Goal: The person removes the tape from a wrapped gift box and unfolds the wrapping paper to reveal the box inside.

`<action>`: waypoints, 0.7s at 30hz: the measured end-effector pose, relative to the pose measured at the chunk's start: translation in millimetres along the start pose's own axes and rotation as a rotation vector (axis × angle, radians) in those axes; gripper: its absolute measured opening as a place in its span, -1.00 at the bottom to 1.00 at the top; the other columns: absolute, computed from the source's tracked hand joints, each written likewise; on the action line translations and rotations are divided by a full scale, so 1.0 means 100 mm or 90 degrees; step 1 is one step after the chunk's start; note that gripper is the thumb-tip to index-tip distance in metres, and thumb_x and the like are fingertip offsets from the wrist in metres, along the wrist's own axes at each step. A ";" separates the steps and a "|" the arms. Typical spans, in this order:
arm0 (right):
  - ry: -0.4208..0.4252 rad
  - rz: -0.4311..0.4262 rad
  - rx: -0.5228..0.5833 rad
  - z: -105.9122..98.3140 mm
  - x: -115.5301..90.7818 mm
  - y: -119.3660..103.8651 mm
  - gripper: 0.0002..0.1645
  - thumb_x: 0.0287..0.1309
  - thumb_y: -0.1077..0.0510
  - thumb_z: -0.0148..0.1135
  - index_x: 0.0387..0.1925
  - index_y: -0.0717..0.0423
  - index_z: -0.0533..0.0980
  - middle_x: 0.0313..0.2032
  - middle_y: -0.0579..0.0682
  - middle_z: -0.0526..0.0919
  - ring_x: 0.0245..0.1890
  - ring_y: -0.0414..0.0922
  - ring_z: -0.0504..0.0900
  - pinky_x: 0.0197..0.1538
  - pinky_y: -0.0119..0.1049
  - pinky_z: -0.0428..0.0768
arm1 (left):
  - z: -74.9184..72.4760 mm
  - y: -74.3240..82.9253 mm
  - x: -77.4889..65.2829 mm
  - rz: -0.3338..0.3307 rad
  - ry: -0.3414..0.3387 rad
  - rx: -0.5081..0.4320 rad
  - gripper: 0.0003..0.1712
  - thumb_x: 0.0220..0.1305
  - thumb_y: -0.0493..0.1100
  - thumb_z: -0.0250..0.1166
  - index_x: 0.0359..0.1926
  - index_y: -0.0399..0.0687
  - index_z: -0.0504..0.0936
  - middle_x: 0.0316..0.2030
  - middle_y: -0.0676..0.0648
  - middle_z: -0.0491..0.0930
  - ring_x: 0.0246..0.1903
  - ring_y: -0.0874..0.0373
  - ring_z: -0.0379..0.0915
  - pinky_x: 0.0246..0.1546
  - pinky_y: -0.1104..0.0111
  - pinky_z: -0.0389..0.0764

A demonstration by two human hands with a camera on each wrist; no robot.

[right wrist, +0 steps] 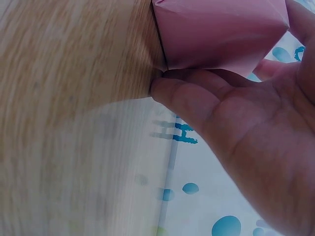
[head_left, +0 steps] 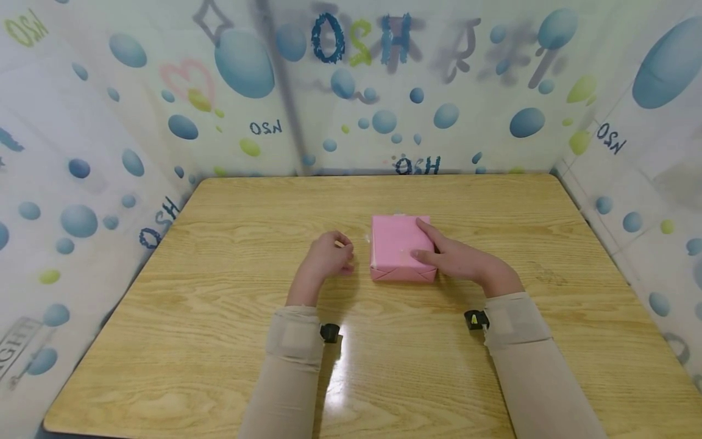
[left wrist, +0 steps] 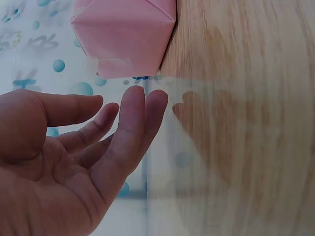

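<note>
A box wrapped in pink paper [head_left: 399, 244] lies on the wooden table, its folded end flap facing me. My right hand [head_left: 463, 259] holds it by the right side, with the thumb and one finger reaching over the top. In the right wrist view, other fingers [right wrist: 187, 98] lie along the box's side, low by the tabletop. To the left of the box, my left hand [head_left: 331, 253] has loosely bent fingers and holds nothing. The left wrist view shows its fingertips [left wrist: 133, 96] apart from the box. A small clear strip, like tape [left wrist: 91, 64], sticks out at the box's edge.
The wooden table [head_left: 219, 268] extends around both hands to its far edge. Behind it and at both sides hang white sheets [head_left: 351, 110] printed with blue and green drops. Each sleeve cuff carries a small black camera [head_left: 329, 333].
</note>
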State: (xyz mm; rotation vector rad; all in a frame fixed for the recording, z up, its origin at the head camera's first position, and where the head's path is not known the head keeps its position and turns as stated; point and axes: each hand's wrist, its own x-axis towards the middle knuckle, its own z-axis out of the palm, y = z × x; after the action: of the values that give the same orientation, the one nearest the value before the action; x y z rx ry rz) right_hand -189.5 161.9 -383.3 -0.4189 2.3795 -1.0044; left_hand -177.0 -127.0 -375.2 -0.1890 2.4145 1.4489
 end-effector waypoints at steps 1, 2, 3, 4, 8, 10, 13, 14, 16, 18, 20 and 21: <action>0.000 0.001 0.001 0.00 0.00 0.00 0.09 0.58 -0.38 -0.03 0.73 -0.23 -0.42 0.73 0.20 -0.34 0.73 0.27 -0.26 0.67 0.36 -0.08 | 0.01 0.00 0.00 0.001 0.000 0.001 -0.72 0.64 -0.22 0.09 0.19 -0.29 0.52 0.00 -0.33 0.66 -0.17 -0.12 0.80 -0.15 0.24 0.83; -0.001 0.001 0.002 0.00 0.00 0.00 0.09 0.58 -0.37 -0.02 0.73 -0.23 -0.42 0.73 0.20 -0.34 0.73 0.27 -0.26 0.67 0.36 -0.08 | 0.01 0.00 0.00 0.002 -0.003 0.003 -0.72 0.62 -0.25 0.11 0.20 -0.31 0.53 0.00 -0.34 0.67 -0.20 -0.09 0.80 -0.16 0.25 0.83; -0.001 0.001 0.003 0.00 0.00 0.00 0.10 0.58 -0.37 -0.02 0.73 -0.23 -0.42 0.73 0.20 -0.34 0.73 0.27 -0.26 0.67 0.36 -0.08 | 0.01 0.01 0.00 0.004 -0.012 0.000 -0.71 0.59 -0.28 0.13 0.19 -0.33 0.54 0.00 -0.35 0.67 -0.22 -0.07 0.79 -0.16 0.24 0.83; -0.001 0.002 0.003 0.00 -0.01 0.00 0.10 0.57 -0.37 -0.01 0.73 -0.23 -0.42 0.73 0.20 -0.34 0.73 0.27 -0.26 0.67 0.36 -0.08 | 0.01 0.01 0.00 0.003 -0.028 -0.002 -0.70 0.56 -0.30 0.15 0.20 -0.35 0.54 0.03 -0.36 0.68 -0.23 -0.05 0.78 -0.15 0.24 0.83; 0.001 0.004 0.001 -0.01 -0.01 0.00 0.11 0.56 -0.39 0.00 0.73 -0.23 -0.41 0.73 0.20 -0.33 0.73 0.28 -0.25 0.67 0.36 -0.07 | 0.02 0.02 -0.03 0.004 -0.130 -0.010 -0.53 0.40 -0.34 0.27 0.29 -0.36 0.50 0.19 -0.37 0.64 -0.24 0.03 0.72 -0.08 0.20 0.82; 0.007 0.000 -0.005 -0.01 -0.01 0.01 0.13 0.55 -0.39 0.02 0.74 -0.21 -0.40 0.73 0.21 -0.34 0.73 0.29 -0.26 0.67 0.37 -0.08 | 0.04 0.02 -0.05 0.010 -0.175 -0.004 -0.39 0.35 -0.28 0.36 0.37 -0.31 0.46 0.28 -0.33 0.59 -0.16 0.04 0.71 -0.01 0.18 0.80; 0.033 -0.009 -0.010 -0.01 -0.01 0.01 0.16 0.53 -0.36 0.10 0.74 -0.19 -0.37 0.73 0.20 -0.39 0.73 0.26 -0.36 0.67 0.37 -0.13 | 0.08 0.02 -0.05 0.041 -0.200 0.029 -0.22 0.26 -0.19 0.49 0.44 -0.28 0.42 0.31 -0.31 0.55 -0.07 0.03 0.67 0.01 0.18 0.79; 0.041 -0.013 -0.011 -0.01 0.00 0.01 0.16 0.52 -0.34 0.12 0.74 -0.19 -0.36 0.73 0.19 -0.41 0.73 0.25 -0.39 0.67 0.37 -0.15 | 0.10 0.02 -0.05 0.050 -0.200 0.042 -0.20 0.25 -0.16 0.51 0.44 -0.28 0.43 0.30 -0.30 0.55 -0.04 0.01 0.66 0.01 0.18 0.79; 0.056 -0.023 -0.017 -0.01 0.00 0.01 0.16 0.50 -0.33 0.16 0.75 -0.18 -0.31 0.73 0.18 -0.41 0.74 0.24 -0.40 0.67 0.36 -0.15 | 0.13 0.02 -0.04 0.068 -0.198 0.071 -0.21 0.27 -0.13 0.51 0.44 -0.28 0.44 0.27 -0.28 0.56 -0.04 0.00 0.65 -0.03 0.18 0.79; 0.061 -0.027 -0.018 -0.01 0.01 0.02 0.14 0.50 -0.32 0.17 0.75 -0.19 -0.27 0.74 0.17 -0.33 0.74 0.23 -0.29 0.68 0.33 -0.08 | 0.15 0.04 -0.03 0.080 -0.193 0.094 -0.26 0.31 -0.12 0.48 0.42 -0.29 0.46 0.23 -0.28 0.58 -0.07 -0.02 0.66 -0.06 0.19 0.80; 0.059 -0.033 -0.022 -0.01 0.01 0.02 0.12 0.50 -0.32 0.16 0.75 -0.17 -0.23 0.74 0.18 -0.22 0.73 0.26 -0.14 0.67 0.31 0.01 | 0.15 0.05 -0.04 0.081 -0.190 0.108 -0.30 0.34 -0.12 0.45 0.41 -0.28 0.47 0.22 -0.27 0.58 -0.09 -0.03 0.66 -0.08 0.19 0.79; 0.059 -0.036 -0.023 -0.01 0.02 0.03 0.11 0.50 -0.33 0.16 0.75 -0.15 -0.21 0.73 0.19 -0.18 0.72 0.27 -0.06 0.67 0.30 0.05 | 0.16 0.06 -0.04 0.082 -0.188 0.114 -0.32 0.35 -0.13 0.43 0.40 -0.28 0.47 0.22 -0.27 0.59 -0.10 -0.03 0.67 -0.08 0.19 0.79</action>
State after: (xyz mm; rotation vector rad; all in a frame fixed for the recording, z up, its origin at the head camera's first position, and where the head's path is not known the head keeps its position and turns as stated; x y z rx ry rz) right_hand -191.9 163.7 -384.8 -0.4642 2.4837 -1.0270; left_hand -171.7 -110.9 -375.9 0.2123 2.3273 1.2029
